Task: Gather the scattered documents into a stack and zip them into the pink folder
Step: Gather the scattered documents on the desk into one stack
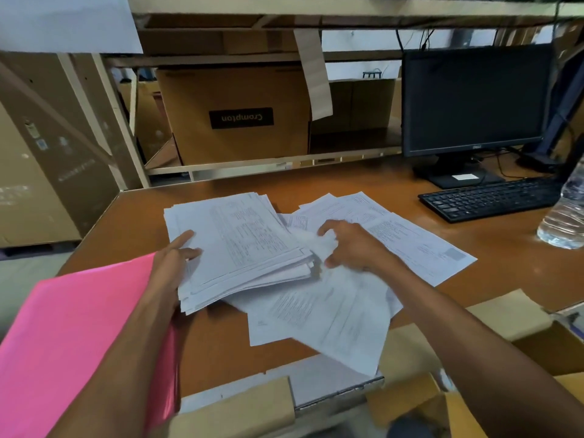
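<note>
Left grip: the person's left grip (172, 263) grasps the thick stack of white printed papers (240, 241) at its left edge. Two digits lie on the top sheet and the others are hidden under the edge.
Right grip: the right grip (350, 245) is curled, knuckles up, grasping the loose white printed sheets (331, 314) just beside the stack's right edge. The paper under its fingertips is bunched.
Stack: it is uneven, with sheet edges fanned out at the near side. It lies left of centre on the orange-brown wooden counter (347, 181), and its near right corner overlaps the loose sheets.
Loose sheets: they are spread at angles from the stack toward the right and toward the near counter edge, and one hangs over that edge.
Folder: the glossy pink plastic folder (72, 336) is at the near left, under the left forearm and sticking out past the counter's corner. I cannot tell whether its zip is open.
Counter, far right: a black flat monitor (474, 99) with a dark screen stands there, with a black keyboard (489, 199) in front of it. A clear plastic water bottle (565, 216) stands at the right edge.
Behind: a brown cardboard box (234, 115) with an upside-down "Crompton" label sits on a cream metal shelf.
</note>
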Tool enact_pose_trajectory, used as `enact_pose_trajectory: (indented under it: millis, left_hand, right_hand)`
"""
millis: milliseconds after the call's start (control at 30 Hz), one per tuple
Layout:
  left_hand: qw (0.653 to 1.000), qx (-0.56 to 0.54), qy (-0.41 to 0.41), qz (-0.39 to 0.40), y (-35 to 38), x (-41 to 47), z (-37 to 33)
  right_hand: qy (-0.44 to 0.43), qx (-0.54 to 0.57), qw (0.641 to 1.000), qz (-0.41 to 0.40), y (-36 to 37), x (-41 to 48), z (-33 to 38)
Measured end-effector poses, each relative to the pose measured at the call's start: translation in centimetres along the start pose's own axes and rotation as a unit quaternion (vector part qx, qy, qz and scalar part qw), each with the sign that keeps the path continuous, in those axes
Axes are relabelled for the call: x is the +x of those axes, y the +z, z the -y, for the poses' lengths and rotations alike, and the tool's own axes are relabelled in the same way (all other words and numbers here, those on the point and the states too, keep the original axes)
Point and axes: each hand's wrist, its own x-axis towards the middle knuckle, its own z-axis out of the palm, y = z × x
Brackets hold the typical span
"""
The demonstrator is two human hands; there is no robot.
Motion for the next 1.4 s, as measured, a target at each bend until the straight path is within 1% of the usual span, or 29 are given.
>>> enact_pose_trajectory:
  millis: [100,167,200,300,367,400,433,500,533,567,600,633,667,700,833,967,1033,1100,1200,1267,1333,1400]
  left_hand:
    - [1.0,-0.007,0.005,-0.014,-0.3,0.3,0.1]
    - [1.0,0.006,0.012,-0.006,-0.1,0.3,0.1]
    - [1.0,0.015,0.017,0.002,0.2,0.3,0.1]
    - [0.997,0.054,0.037,0.039,0.9,0.2,0.4]
    - [0.994,0.082,0.046,0.055,0.9,0.3,0.4]
    - [0.993,0.097,0.048,0.055,0.8,0.3,0.5]
    - [0.991,0.11,0.048,0.057,0.8,0.3,0.6]
    - [0.987,0.137,0.055,0.059,0.9,0.3,0.7]
    - [0.986,0.147,0.059,0.059,1.0,0.2,0.8]
    - [0.984,0.155,0.063,0.058,1.2,0.1,0.8]
    - [0.983,0.161,0.069,0.057,1.4,0.0,0.9]
    - [0.982,0.162,0.075,0.057,1.6,-0.1,0.9]
    - [0.983,0.156,0.077,0.059,1.7,-0.2,0.9]
    - [0.984,0.147,0.077,0.062,1.9,-0.3,0.8]
    - [0.987,0.116,0.09,0.058,2.5,-1.4,0.3]
    - [0.988,0.063,0.126,0.066,3.0,-2.6,-0.5]
    - [0.987,0.04,0.138,0.067,3.0,-2.6,-0.6]
    - [0.987,0.043,0.137,0.077,3.0,-2.3,-0.5]
    - [0.98,0.117,0.132,0.096,2.5,-1.6,0.0]
    - [0.975,0.158,0.127,0.096,2.2,-1.0,0.4]
    - [0.977,0.164,0.109,0.086,1.9,-0.7,0.7]
    - [0.978,0.164,0.099,0.083,1.9,-0.4,1.0]
  right_hand:
    - [0.056,0.04,0.994,-0.089,-3.3,0.1,-3.8]
    - [0.09,0.101,0.981,-0.142,-5.1,-0.2,-6.2]
    - [0.094,0.135,0.974,-0.158,-5.8,-0.2,-7.2]
    - [0.062,0.191,0.964,-0.177,-6.6,-0.2,-9.3]
    - [0.029,0.222,0.948,-0.226,-6.7,0.0,-10.2]
    - [0.013,0.27,0.93,-0.249,-6.8,0.2,-10.4]
    - [0.003,0.343,0.902,-0.263,-6.9,0.4,-10.5]
    - [0.001,0.5,0.831,-0.244,-7.1,0.5,-9.8]
    - [0.005,0.543,0.808,-0.23,-6.9,0.5,-9.3]
    - [0.011,0.549,0.805,-0.223,-6.5,0.6,-8.9]
    - [0.017,0.519,0.824,-0.227,-5.8,0.8,-8.4]
    - [0.017,0.461,0.854,-0.239,-4.9,1.1,-7.9]
    - [0.005,0.403,0.882,-0.244,-3.8,1.3,-7.2]
    - [-0.007,0.361,0.9,-0.243,-2.7,1.7,-6.4]
    - [-0.049,0.251,0.94,-0.224,1.3,3.2,-2.0]
    - [-0.06,0.171,0.971,-0.159,5.2,5.3,1.5]
    - [-0.053,0.127,0.982,-0.132,6.7,6.2,2.3]
    - [-0.052,0.101,0.987,-0.11,7.6,6.4,3.0]
    - [-0.078,0.064,0.991,-0.09,7.5,5.7,3.2]
    - [-0.068,0.007,0.99,-0.122,6.3,5.1,2.2]
    - [-0.006,-0.072,0.983,-0.169,4.5,4.7,0.1]
    - [0.091,-0.178,0.962,-0.184,2.8,4.2,-2.7]
